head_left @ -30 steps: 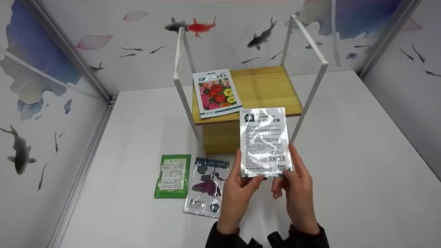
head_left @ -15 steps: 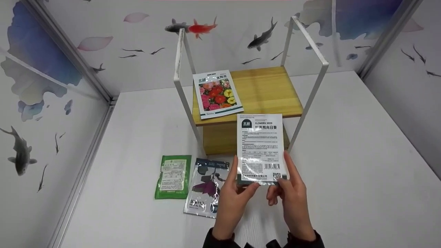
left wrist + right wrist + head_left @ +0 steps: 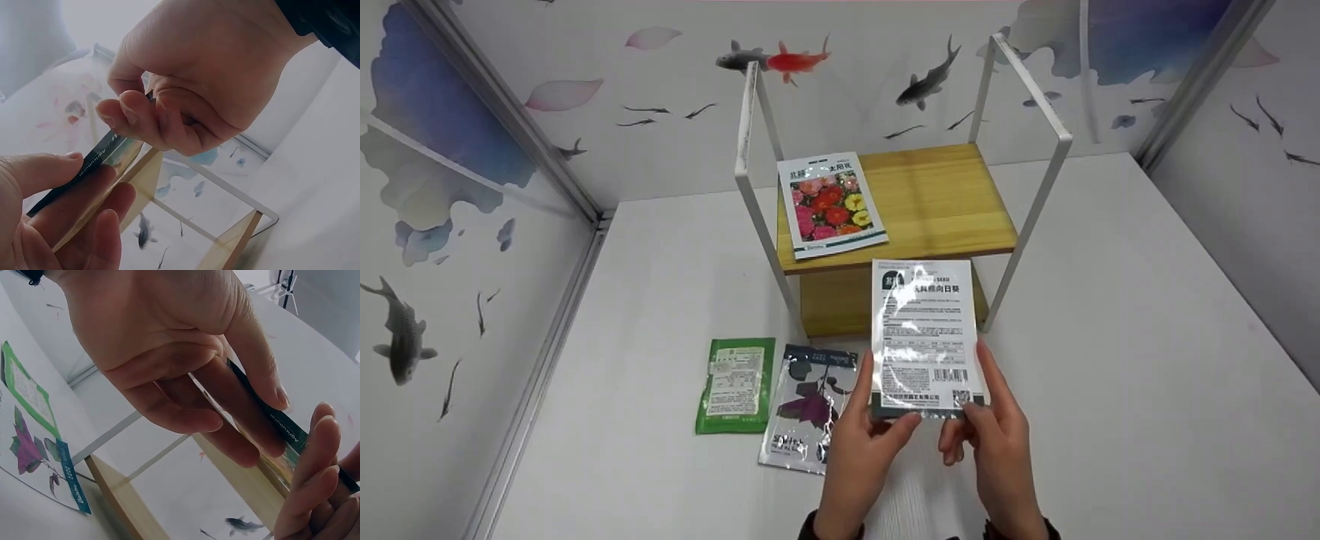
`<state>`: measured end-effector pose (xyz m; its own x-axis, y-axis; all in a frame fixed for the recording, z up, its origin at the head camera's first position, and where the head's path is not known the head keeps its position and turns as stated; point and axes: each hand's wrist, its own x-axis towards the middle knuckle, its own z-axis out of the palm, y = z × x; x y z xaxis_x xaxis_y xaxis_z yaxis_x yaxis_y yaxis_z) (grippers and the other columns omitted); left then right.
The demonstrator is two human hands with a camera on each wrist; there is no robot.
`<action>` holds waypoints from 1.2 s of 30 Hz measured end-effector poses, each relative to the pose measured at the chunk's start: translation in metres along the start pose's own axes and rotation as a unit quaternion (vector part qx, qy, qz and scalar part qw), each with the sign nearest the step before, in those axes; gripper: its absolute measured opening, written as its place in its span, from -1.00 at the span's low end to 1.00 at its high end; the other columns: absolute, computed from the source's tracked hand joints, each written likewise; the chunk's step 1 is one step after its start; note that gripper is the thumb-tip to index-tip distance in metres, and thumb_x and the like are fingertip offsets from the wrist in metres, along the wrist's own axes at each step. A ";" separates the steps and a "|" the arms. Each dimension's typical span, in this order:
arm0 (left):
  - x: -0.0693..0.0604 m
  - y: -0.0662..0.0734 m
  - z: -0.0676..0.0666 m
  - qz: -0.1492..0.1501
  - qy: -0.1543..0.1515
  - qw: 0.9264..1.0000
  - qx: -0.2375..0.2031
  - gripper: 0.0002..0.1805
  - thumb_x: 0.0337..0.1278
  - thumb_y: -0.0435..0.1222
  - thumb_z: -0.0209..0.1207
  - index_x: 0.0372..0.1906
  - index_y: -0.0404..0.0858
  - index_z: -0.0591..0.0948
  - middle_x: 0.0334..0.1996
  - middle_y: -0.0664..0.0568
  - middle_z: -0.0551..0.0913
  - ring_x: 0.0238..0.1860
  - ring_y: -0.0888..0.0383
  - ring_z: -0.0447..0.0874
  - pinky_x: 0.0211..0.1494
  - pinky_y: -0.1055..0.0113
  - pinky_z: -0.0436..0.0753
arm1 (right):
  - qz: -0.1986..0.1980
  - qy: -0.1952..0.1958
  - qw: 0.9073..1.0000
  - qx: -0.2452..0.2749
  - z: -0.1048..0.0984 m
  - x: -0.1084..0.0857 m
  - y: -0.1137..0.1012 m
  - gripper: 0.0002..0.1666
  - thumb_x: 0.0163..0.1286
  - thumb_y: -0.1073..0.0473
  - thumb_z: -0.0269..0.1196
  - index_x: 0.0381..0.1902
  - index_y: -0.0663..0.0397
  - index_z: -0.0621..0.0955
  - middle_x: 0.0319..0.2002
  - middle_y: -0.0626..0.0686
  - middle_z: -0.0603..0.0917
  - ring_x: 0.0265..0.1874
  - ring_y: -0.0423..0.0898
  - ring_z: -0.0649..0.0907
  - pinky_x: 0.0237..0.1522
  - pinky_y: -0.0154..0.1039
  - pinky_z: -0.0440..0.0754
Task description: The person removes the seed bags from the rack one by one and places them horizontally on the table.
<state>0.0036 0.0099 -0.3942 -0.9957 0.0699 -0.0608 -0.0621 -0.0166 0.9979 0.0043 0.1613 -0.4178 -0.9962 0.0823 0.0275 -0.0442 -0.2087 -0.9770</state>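
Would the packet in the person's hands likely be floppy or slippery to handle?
The packet seems fairly stiff: it looks nearly flat, held around its lower end. Its thin edge suggests little weight; its glossy glare, a possibly slippery surface.

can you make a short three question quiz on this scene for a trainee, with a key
1. True or false: the left hand and the right hand both hold the same barcode packet.

2. Fill in: in the head view, the green packet lies to the ____ of the purple-print packet.

3. Multiple choice: which one lies on the wooden shelf?
a) green packet
b) bright-flower packet
c) purple-print packet

Key: 1. true; 2. left; 3. b
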 end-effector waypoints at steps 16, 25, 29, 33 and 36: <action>-0.004 -0.001 0.000 -0.022 -0.015 1.000 -0.015 -0.08 -0.10 -0.25 0.29 0.38 -0.02 0.04 0.05 0.11 0.51 -0.16 0.19 0.58 -0.18 0.34 0.56 | 0.024 0.025 0.999 -0.003 -0.001 -0.003 0.005 -0.31 0.33 0.41 -0.19 0.35 -0.26 0.09 -0.46 0.33 0.51 -0.78 0.04 0.47 -0.79 -0.18 0.45; 0.000 -0.014 -0.005 -0.020 -0.043 0.998 -0.047 -0.13 -0.03 -0.35 0.23 0.38 -0.10 0.03 0.12 0.01 0.45 -0.11 0.18 0.56 -0.19 0.38 0.54 | 0.049 0.025 0.998 -0.013 -0.006 0.001 0.018 -0.30 0.32 0.42 -0.19 0.35 -0.25 0.10 -0.62 0.33 0.49 -0.80 0.08 0.46 -0.83 -0.24 0.40; 0.003 -0.026 -0.008 -0.017 -0.055 0.997 -0.053 -0.15 0.01 -0.37 0.20 0.38 -0.06 0.02 0.05 0.03 0.51 -0.20 0.13 0.58 -0.29 0.38 0.53 | 0.073 0.026 0.997 -0.029 -0.009 0.004 0.022 -0.28 0.30 0.41 -0.16 0.33 -0.32 0.13 -0.61 0.35 0.51 -0.81 0.03 0.43 -0.81 -0.26 0.39; 0.008 -0.047 -0.010 -0.007 -0.059 0.996 -0.062 -0.17 0.04 -0.35 0.17 0.38 0.01 0.01 -0.02 0.08 0.55 -0.23 0.07 0.60 -0.29 0.37 0.53 | 0.100 0.026 0.994 -0.045 -0.011 0.007 0.026 -0.29 0.29 0.39 -0.11 0.31 -0.36 0.16 -0.55 0.35 0.55 -0.84 -0.03 0.36 -0.81 -0.29 0.36; 0.011 -0.060 -0.012 -0.005 -0.058 0.997 -0.052 -0.18 0.06 -0.31 0.16 0.37 0.08 0.01 -0.07 0.09 0.58 -0.25 0.06 0.61 -0.29 0.36 0.54 | 0.121 0.035 0.990 -0.069 -0.012 0.009 0.031 -0.26 0.25 0.40 -0.08 0.29 -0.40 0.19 -0.61 0.27 0.54 -0.84 -0.07 0.33 -0.79 -0.31 0.34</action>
<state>-0.0047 -0.0002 -0.4555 -0.9809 0.1846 -0.0619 -0.0846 -0.1173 0.9895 -0.0054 0.1678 -0.4500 -0.9686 0.1137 -0.2212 0.2108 -0.0966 -0.9727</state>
